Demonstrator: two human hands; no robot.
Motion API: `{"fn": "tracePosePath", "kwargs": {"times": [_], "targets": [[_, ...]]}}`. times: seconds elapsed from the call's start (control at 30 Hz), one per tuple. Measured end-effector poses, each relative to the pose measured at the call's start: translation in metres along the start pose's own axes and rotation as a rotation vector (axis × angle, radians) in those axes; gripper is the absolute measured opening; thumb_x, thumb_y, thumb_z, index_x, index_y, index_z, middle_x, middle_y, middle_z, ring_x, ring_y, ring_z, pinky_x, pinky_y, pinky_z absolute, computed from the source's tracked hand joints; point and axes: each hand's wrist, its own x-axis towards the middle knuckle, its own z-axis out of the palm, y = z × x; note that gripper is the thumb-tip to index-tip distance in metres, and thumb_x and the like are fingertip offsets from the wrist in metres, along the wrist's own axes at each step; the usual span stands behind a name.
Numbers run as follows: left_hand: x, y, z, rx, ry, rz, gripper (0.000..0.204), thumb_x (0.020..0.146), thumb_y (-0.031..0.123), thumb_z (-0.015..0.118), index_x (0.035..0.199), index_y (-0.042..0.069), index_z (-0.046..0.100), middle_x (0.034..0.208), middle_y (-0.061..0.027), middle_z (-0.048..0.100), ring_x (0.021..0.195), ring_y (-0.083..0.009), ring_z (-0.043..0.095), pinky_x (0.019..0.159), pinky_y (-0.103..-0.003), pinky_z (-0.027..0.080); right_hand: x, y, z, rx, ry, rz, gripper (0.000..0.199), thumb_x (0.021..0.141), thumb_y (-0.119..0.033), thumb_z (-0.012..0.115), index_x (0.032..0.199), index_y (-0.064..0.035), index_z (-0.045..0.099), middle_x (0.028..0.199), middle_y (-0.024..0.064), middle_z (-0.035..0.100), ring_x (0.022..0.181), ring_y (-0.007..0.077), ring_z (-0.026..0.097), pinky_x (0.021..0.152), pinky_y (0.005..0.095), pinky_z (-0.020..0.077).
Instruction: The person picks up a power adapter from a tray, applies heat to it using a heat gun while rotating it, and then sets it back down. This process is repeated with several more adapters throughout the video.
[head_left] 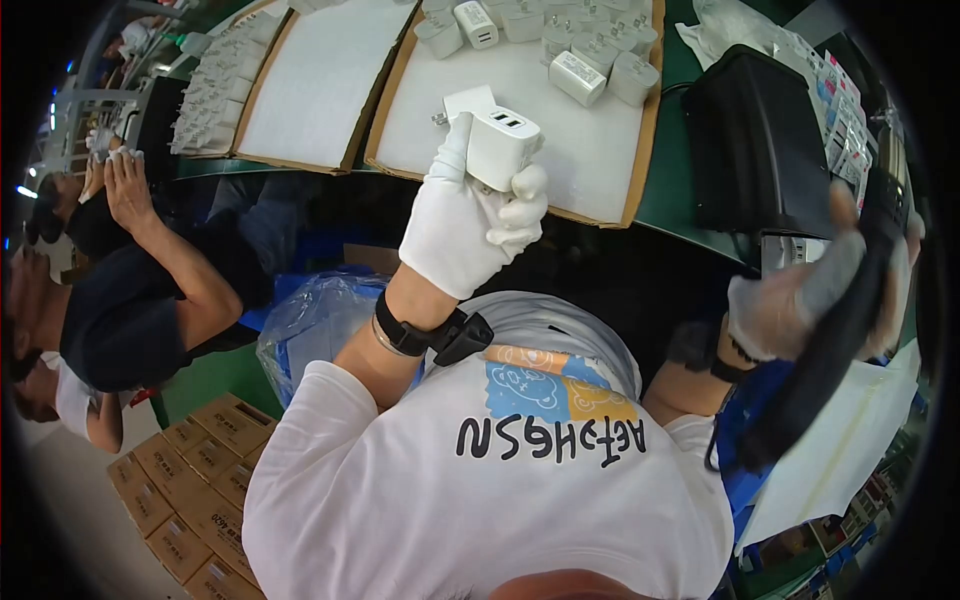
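Bright, even overhead light fills the middle of the frame, and the white foam sheet in the shallow cardboard tray (590, 150) at upper centre is nearly washed out. The small white plastic charger block (503, 146) stays sharp, with soft shadows. The right gloved hand (800, 300) smears with motion blur. Fisheye bending curves straight edges, and the corners fall to black.

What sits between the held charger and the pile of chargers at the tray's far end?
Head view: only bare white tray liner between the charger in the left hand and the pile.
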Motion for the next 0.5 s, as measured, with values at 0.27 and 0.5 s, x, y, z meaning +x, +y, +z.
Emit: {"fn": "tracePosePath", "kwargs": {"times": [0.27,0.5], "targets": [[0.009,-0.006,0.018,-0.178,0.149,-0.014,0.045,0.095,0.049,0.036,0.109,0.009,0.049,0.087,-0.0062,0.049,0.062,-0.0126,0.039,0.051,-0.023,0.035,-0.016,0.023,0.018,-0.382,-0.131,-0.180,0.027,0.083,-0.005,0.062,0.107,-0.0017,0.050,0.107,0.0248,0.059,0.096,0.0319,0.062,0.084,0.0351,0.0527],[0.012,-0.013,0.022,-0.009,0.248,0.107,0.045,0.094,0.039,0.046,0.122,0.004,0.045,0.098,-0.0089,0.053,0.072,-0.0132,0.044,0.060,-0.023,0.041,-0.028,0.041,0.014,-0.335,-0.122,-0.313,0.039,0.083,-0.023,0.064,0.109,0.0022,0.051,0.107,0.0274,0.056,0.094,0.0285,0.063,0.079,0.0310,0.0551]]}}
